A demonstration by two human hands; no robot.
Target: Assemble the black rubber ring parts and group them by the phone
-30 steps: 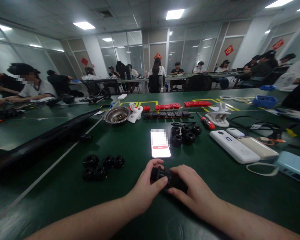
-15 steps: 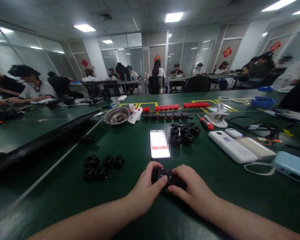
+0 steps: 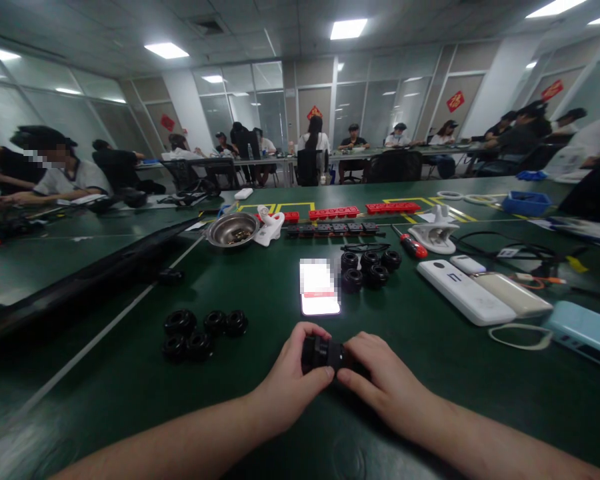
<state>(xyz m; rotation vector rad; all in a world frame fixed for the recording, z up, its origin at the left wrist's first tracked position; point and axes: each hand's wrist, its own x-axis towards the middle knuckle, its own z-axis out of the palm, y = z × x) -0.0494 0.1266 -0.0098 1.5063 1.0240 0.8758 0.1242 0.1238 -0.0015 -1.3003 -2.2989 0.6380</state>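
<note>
Just above the green table, a black threaded fitting that looks like a cable gland lies sideways between my hands. My left hand wraps around its left end, thumb along the near side. The fingers of my right hand close on its right end; part of that end is hidden by them. Beyond my hands lies a phone with a lit screen. Several black ring-shaped fittings sit left of my hands, and another group of black fittings is right of the phone.
A metal bowl with small brass-coloured pieces stands beyond, near red trays and a black strip of blocks. A red screwdriver, white power bank and light-blue device lie right. A long black object lies left.
My fingers have shifted slightly on the black fitting, and more of its threaded middle shows. My left thumb sits a little lower. The objects on the table keep their places.
</note>
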